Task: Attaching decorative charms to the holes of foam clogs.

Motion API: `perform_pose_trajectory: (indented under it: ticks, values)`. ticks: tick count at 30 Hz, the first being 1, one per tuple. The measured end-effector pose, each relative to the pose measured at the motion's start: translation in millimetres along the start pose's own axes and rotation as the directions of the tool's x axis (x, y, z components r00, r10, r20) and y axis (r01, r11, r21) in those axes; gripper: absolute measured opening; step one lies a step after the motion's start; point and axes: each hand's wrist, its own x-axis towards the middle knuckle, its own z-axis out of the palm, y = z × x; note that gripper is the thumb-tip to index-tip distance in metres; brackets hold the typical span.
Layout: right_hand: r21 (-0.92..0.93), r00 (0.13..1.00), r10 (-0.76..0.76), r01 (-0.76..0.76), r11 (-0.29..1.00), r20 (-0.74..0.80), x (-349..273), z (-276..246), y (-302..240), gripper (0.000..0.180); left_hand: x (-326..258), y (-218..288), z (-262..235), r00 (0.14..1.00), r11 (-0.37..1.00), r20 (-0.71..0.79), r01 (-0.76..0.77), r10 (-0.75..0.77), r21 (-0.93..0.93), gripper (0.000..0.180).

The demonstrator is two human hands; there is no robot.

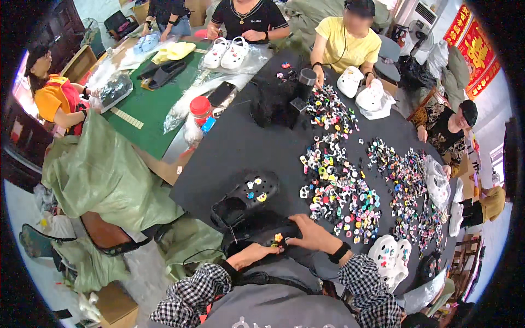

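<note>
Just in front of me, a black clog (266,236) is held between both hands. It carries an orange flower charm (278,238) and other small charms. My left hand (256,255) is closed along its near side, fingertips close to the charms. Gripping the other end, my right hand (315,236) has its thumb by the toe and its fingers over the far side. A second black clog (262,186) lies beyond on the black table (235,147), with several white, blue and yellow charms on its top. Loose coloured shoe charms (339,180) are heaped to the right of my hands.
White clogs with charms (391,257) stand at the right. A red-lidded jar (200,107) and a phone (222,94) are at the far left, beside a green table (143,112). Co-workers sit around the tables. Green sacks (101,169) stand at my left.
</note>
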Motion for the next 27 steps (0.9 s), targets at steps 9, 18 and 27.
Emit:
perform_pose_trajectory:
  ticks: [9, 18, 27]
  values:
    - [0.112, 0.985, -0.015, -0.005, 0.994, 0.171, 34.7, 6.1, 21.0, 0.074, 12.6, -4.3, -20.0, 0.994, 0.992, -0.031, 0.103, -0.106, -0.075, 0.025]
    - [0.080, 0.963, 0.088, -0.112, 0.991, 0.256, 45.5, 1.4, 26.6, 0.073, 4.0, 40.7, -9.9, 0.958, 0.958, -0.115, 0.274, -0.264, 0.086, 0.029]
    - [0.112, 0.988, 0.139, -0.146, 0.983, 0.067, 47.5, 15.5, 17.0, 0.058, 14.1, 23.1, -18.1, 0.955, 0.973, -0.186, 0.227, -0.230, -0.037, 0.031]
